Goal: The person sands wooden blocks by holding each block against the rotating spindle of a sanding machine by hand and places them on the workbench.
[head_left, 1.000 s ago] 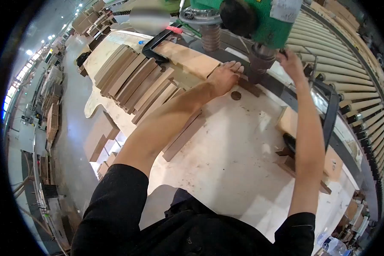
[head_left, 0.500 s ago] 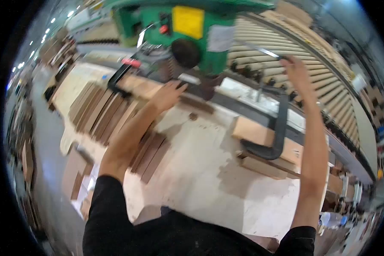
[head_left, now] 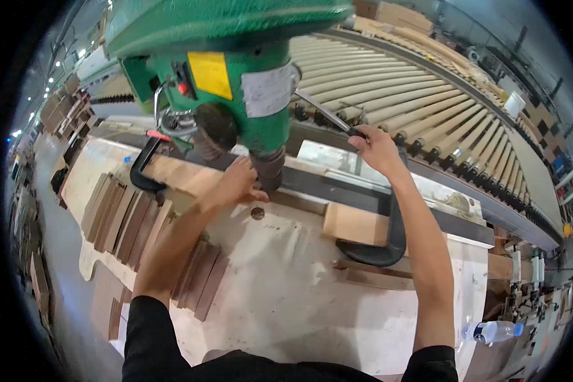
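Gripping lever with right hand | resting left hand at end of wood strip, cannot tell if pinching it | found just right of left hand, beside drill | looks stiff, fairly light; best held by long edges, away from drill

The widest free way runs over the bare middle of the board, from the left hand back toward the body, between the near slats on one side and the right strips on the other. Ahead, the chuck stands just beside that hand's fingers and the drill head bars the space above, with the left block and left clamp farther out. The right hand, closed on the lever, has open air over the rollers, while the right clamp and right block obstruct a straight path from it down to the board.
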Demonstrator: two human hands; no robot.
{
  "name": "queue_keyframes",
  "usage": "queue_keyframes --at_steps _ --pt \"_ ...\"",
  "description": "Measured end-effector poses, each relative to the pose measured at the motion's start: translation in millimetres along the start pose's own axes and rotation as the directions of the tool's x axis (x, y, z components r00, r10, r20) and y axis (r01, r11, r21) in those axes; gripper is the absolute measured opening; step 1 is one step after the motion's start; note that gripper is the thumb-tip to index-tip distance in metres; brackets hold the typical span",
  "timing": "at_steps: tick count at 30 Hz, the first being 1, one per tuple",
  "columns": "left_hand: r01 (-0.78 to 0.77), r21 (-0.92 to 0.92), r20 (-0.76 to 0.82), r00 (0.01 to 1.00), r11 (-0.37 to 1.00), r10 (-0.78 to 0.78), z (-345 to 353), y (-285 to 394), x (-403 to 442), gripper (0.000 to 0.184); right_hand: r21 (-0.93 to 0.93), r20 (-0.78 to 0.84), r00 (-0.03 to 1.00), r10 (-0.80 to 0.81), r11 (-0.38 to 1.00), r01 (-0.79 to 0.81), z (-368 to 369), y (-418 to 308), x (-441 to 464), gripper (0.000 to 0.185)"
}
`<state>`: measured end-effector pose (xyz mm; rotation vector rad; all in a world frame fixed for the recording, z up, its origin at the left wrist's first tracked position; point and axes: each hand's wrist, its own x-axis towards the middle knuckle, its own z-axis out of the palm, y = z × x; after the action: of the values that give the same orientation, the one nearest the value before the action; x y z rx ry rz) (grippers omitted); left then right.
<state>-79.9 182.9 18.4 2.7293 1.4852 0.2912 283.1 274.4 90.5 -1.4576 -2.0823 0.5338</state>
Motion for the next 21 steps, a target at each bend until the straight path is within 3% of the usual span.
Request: queue_keyframes --at_steps 2,3,4,5,6,10,12,16,18,20,21 --pt "-0.124 0.064 -0.258 0.957 0.99 0.136 21 -16 -1 0.071 -0.131 -0.084 0.989 -0.123 0.985 0.111 38 0 8 0.045" --pt "-0.189 0.146 -0.337 0.913 0.971 0.229 18 -14 2 0.07 -0.128 -0.014 0.993 -0.115 0.985 0.112 53 -1 18 0.042" --pt "-0.085 0.063 -0.155 0.984 0.994 0.094 21 -18 1 0.073 -0.047 0.022 0.991 -0.13 0.99 0.131 65 -1 27 0.043" --pt "-0.036 0.018 -0.111 0.993 0.999 0.038 21 -20 3 0.074 -0.092 -0.016 0.98 -0.198 0.976 0.196 80 2 39 0.044" --pt "-0.027 -0.018 -0.105 0.994 0.999 0.025 20 -17 3 0.075 -0.141 -0.056 0.963 -0.262 0.957 0.253 95 6 47 0.044" --pt "-0.089 -0.097 -0.182 0.981 0.991 0.07 18 -14 6 0.082 -0.171 0.131 0.986 -0.101 0.978 0.123 111 -19 69 0.051" --pt "-0.113 -0.083 -0.189 0.977 0.99 0.095 20 -20 6 0.083 -0.206 0.07 0.996 -0.047 0.977 0.06 130 -29 79 0.052" --pt "-0.08 -0.153 -0.147 0.987 0.985 0.057 11 -12 1 0.083 -0.053 0.023 0.995 -0.097 0.994 0.099 136 -17 72 0.054" --pt "0.009 -0.091 -0.104 0.994 0.996 -0.019 11 -8 -2 0.081 -0.135 -0.042 0.995 -0.096 0.987 0.089 121 -6 57 0.052" --pt "0.056 -0.054 -0.156 0.986 0.997 -0.063 18 -7 -7 0.079 -0.035 0.102 0.995 0.021 0.999 -0.018 67 -7 32 0.048" --pt "0.058 -0.054 -0.221 0.973 0.997 -0.068 25 -6 -10 0.077 0.117 0.031 0.999 -0.026 0.993 0.022 46 9 22 0.042"
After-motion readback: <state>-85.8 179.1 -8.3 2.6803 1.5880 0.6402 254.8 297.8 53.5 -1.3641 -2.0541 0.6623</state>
